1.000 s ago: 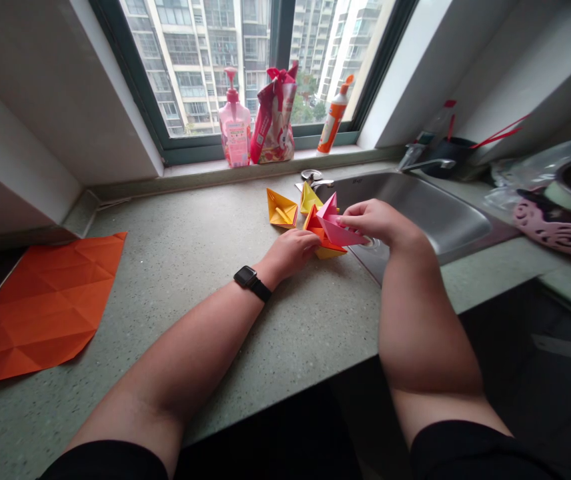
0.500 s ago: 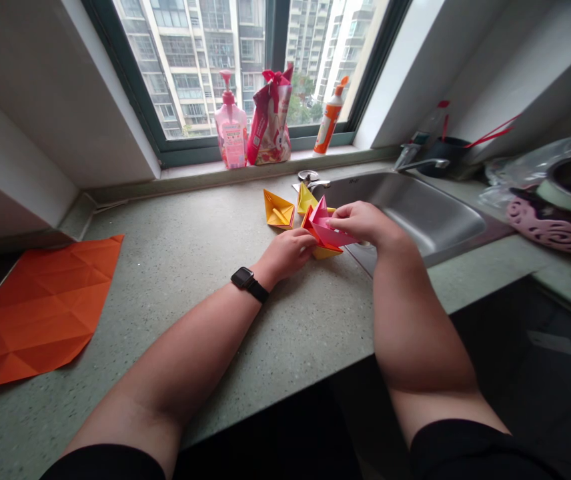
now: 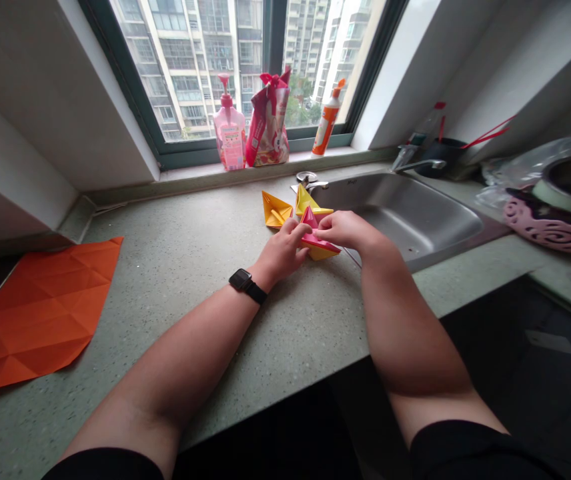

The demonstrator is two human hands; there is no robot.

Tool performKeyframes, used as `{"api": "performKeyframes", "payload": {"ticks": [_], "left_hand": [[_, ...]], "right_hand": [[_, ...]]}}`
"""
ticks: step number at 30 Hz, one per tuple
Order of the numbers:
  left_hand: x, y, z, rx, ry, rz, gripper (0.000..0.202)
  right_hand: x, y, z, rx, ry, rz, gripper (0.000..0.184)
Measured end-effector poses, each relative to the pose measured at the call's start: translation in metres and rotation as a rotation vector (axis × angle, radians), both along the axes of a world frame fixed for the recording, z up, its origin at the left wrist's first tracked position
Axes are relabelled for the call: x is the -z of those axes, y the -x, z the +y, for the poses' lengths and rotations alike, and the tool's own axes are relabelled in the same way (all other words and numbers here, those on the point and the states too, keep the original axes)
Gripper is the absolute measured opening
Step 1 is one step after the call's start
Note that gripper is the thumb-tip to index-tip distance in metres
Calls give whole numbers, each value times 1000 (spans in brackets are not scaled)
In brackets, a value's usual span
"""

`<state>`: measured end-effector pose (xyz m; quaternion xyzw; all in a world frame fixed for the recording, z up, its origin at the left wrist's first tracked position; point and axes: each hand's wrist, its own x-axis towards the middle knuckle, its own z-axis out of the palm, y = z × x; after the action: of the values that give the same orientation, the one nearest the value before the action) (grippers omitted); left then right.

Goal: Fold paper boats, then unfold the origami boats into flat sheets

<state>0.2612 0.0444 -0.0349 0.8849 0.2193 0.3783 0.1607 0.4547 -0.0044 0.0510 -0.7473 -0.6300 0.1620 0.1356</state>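
A pink folded paper boat (image 3: 309, 219) sits inside a yellow paper boat (image 3: 323, 252) on the counter by the sink. My left hand (image 3: 281, 252) grips the near left side of the pink boat, thumb and fingers closed about its edge. From the right, my right hand (image 3: 349, 231) pinches the pink boat's inner part with bent fingers. Just beyond my left hand stands an orange-yellow paper boat (image 3: 275, 212). Behind the pink one, a lighter yellow paper boat (image 3: 310, 202) rests near the sink's corner. My fingers hide part of the pink paper.
A creased orange paper sheet (image 3: 50, 307) lies at the counter's left. The steel sink (image 3: 415, 213) is to the right, with a faucet (image 3: 418, 163). A pump bottle (image 3: 230, 137), a tied bag (image 3: 269, 127) and an orange-white bottle (image 3: 326, 123) line the windowsill.
The pink boat has gone down and slightly left into the yellow boat. My left hand has shifted up to its edge, and my right hand has moved left and lower.
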Motion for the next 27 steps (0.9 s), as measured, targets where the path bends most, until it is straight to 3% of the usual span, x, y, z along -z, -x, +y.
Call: {"api": "performKeyframes", "payload": {"ticks": [6, 20, 27], "left_hand": [[-3, 9, 2, 24, -11, 55, 7], [-1, 17, 10, -26, 31, 121, 16], [-7, 11, 10, -54, 23, 132, 21]], "right_hand": [[3, 12, 4, -35, -1, -61, 38], [6, 14, 7, -87, -26, -67, 38], [8, 14, 14, 2, -215, -48, 23]]}}
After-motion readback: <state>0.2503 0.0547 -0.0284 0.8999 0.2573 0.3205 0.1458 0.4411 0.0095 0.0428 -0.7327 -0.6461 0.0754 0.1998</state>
